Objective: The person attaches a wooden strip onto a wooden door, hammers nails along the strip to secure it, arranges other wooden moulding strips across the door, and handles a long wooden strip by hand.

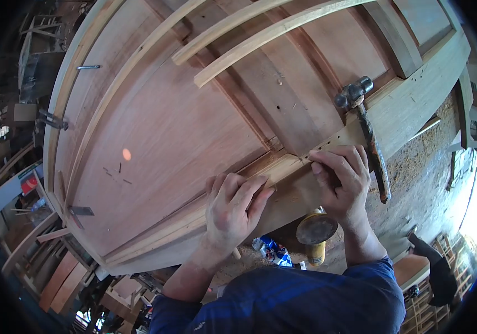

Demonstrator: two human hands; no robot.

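Note:
My left hand (232, 209) is over the light wooden strip (188, 219) along the near edge of a large curved wooden panel (194, 122), its thumb and fingertips pressed together; what they hold, if anything, is too small to name. My right hand (342, 178) is at the same edge, further right, its thumb and index finger curled close beside a row of small dark holes. Whether something small sits between them I cannot make out. A ball-peen hammer (372, 139) lies across the edge just right of my right hand, head up on the panel, handle hanging over.
Curved battens (272, 34) lie across the panel's top. Several nails lie on its surface, and clamps (52, 119) grip its left rim. Below the near edge are a yellow power tool (316, 253) and a blue packet (272, 250). A person in dark clothes (436, 270) is at lower right.

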